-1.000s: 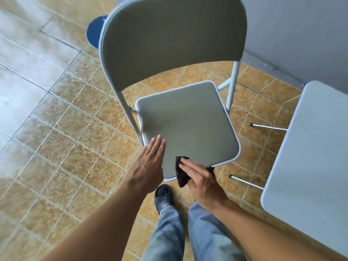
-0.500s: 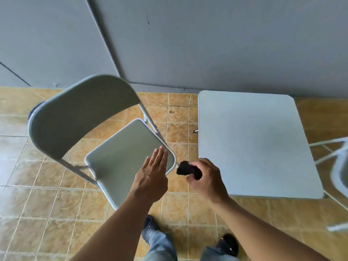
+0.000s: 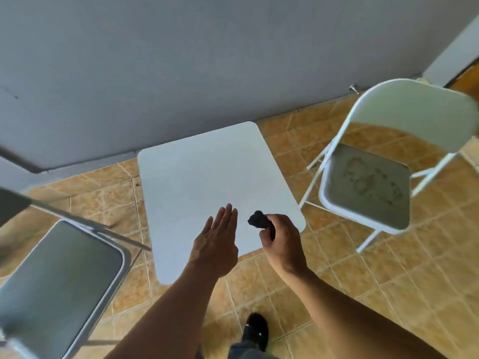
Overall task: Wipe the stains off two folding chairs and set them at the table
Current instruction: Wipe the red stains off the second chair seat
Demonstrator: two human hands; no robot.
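Note:
A small white square table [image 3: 207, 177] stands against the grey wall. At the lower left is a grey folding chair [image 3: 59, 281] with a plain seat, beside the table's left edge. At the right stands a second folding chair [image 3: 368, 187], its seat marked with pale smeared stains. My left hand [image 3: 215, 244] hovers flat over the table's near edge, fingers straight and holding nothing. My right hand [image 3: 282, 242] is closed on a small dark cloth [image 3: 259, 220], which sticks out above the table's near right corner.
The floor is tan tile [image 3: 388, 294]. A grey wall [image 3: 181, 60] runs behind the table, with a door stop [image 3: 353, 88] near the right chair. My dark slipper [image 3: 256, 330] shows at the bottom.
The view has swung right: the first chair slid to the lower left, the stained second chair came fully into view, and both hands now hover over the table. The cloth stays in my right hand.

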